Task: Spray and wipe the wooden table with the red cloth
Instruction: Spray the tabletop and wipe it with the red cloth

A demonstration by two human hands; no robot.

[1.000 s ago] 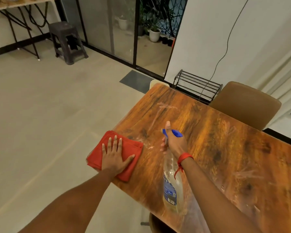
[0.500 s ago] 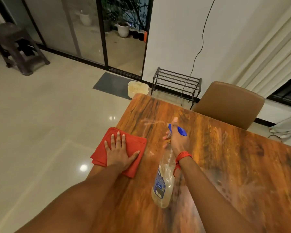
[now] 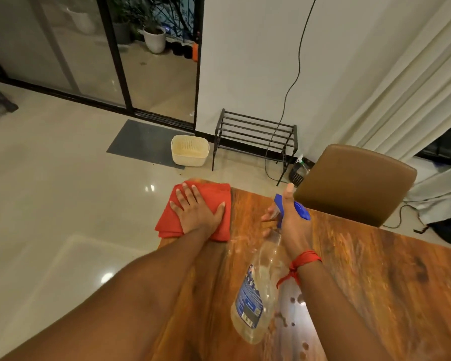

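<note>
Red cloth (image 3: 220, 204) lies under the flat left hand (image 3: 197, 211) at frame centre, mid-wipe on the tabletop (image 3: 375, 269). Right hand (image 3: 293, 222) keeps its grip around the spray bottle (image 3: 255, 290); another spray likely follows.

The glossy wooden table (image 3: 362, 277) bears the red cloth (image 3: 216, 204) on its far-left corner

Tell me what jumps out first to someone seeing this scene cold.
The red cloth on the table's far left corner, pressed flat under the left hand. Just right of it, the right hand holds a clear spray bottle with a blue trigger head above the tabletop. Behind stands a brown chair.
</note>
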